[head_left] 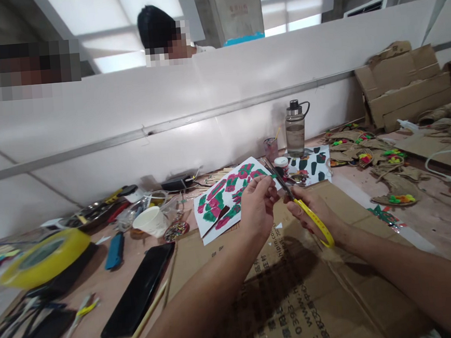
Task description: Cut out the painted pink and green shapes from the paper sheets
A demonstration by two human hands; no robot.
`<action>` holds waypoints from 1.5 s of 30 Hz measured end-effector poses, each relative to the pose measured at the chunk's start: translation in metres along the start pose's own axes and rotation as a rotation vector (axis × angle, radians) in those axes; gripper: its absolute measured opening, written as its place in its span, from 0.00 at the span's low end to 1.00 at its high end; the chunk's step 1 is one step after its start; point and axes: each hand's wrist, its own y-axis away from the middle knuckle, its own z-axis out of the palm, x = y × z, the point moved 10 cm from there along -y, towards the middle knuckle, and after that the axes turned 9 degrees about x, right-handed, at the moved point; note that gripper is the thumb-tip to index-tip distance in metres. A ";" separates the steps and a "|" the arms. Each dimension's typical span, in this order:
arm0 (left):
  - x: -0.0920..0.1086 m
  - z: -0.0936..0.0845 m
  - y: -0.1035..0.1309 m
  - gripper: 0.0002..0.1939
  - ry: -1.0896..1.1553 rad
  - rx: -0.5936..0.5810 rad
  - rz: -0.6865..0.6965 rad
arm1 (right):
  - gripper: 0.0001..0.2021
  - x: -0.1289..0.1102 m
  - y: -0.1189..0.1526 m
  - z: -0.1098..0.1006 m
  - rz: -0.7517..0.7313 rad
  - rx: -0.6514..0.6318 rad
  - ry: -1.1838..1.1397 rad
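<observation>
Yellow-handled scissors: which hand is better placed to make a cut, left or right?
Right, most likely. The right hand holds the yellow-handled scissors, blades pointing away from the body. The left hand seems to pinch a small green piece near the blades, so it suits steadying better.

Showing smooth plastic on the scissors handle (311, 214), bare metal along the scissors blades (281, 182). Running matt and creased over the cardboard (316, 287); reading as paper in the painted sheet (228, 200). Gleaming on the tape roll (73, 248), glossy on the black slab (139, 290). Looking rough, fibrous on the brown cord piece (392, 182).
</observation>
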 end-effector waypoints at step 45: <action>-0.001 -0.015 -0.017 0.18 -0.059 0.039 0.056 | 0.07 0.030 0.000 0.010 0.047 -0.279 0.715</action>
